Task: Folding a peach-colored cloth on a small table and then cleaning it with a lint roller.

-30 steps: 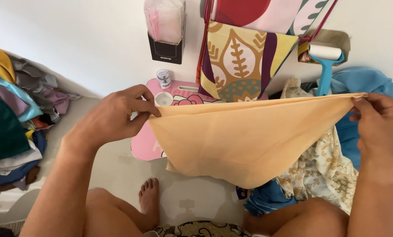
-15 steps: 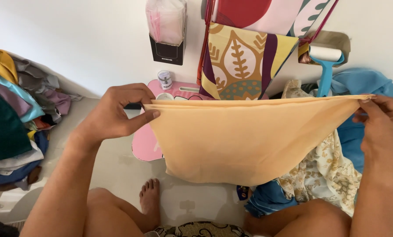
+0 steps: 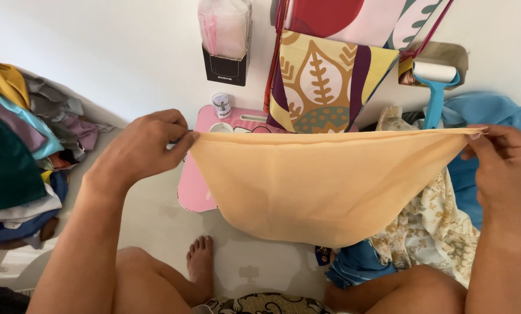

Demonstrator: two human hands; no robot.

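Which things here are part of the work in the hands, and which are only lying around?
In use:
- peach cloth, stretched between both hands
- left hand
- right hand

Lying about:
- pile of folded clothes
- pink board
- small jar
- blue lint roller
- floral cloth

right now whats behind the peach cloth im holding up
Behind the peach cloth, a pink board shows at its left edge and floral fabric at its right. The rest of both is covered.
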